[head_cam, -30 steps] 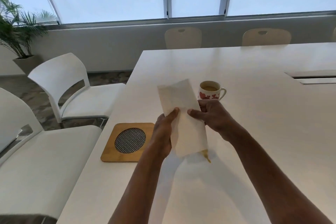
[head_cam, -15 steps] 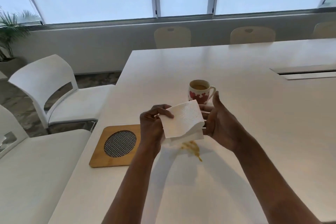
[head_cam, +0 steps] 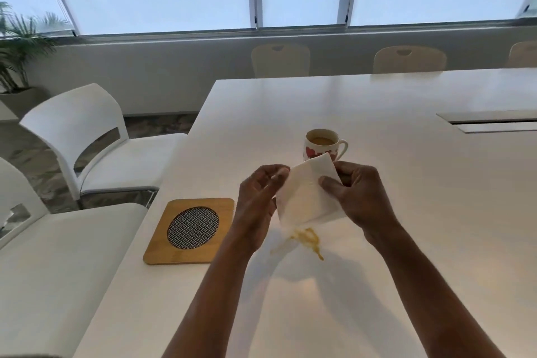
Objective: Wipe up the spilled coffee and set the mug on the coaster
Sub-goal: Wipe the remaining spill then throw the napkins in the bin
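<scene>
A folded white paper towel (head_cam: pixel 308 195) hangs between both hands just above the table. My left hand (head_cam: pixel 257 206) pinches its left edge and my right hand (head_cam: pixel 359 197) grips its right side. Below the towel's lower edge lies a small brown coffee spill (head_cam: pixel 308 238) on the white table (head_cam: pixel 406 212). Behind the towel stands a white mug (head_cam: pixel 321 144) with red hearts, holding coffee, its handle to the right; the towel hides its base. A square wooden coaster (head_cam: pixel 190 231) with a round metal mesh centre lies near the table's left edge.
Two white chairs (head_cam: pixel 87 139) stand along the left side of the table. More chair backs (head_cam: pixel 280 59) show past the far edge. A recessed cable slot (head_cam: pixel 491 122) sits in the tabletop at the right. A potted plant (head_cam: pixel 17 49) stands far left.
The long paper towel has been folded down into a smaller square. Both hands have shifted slightly while holding it over the spill, which now shows below it.
</scene>
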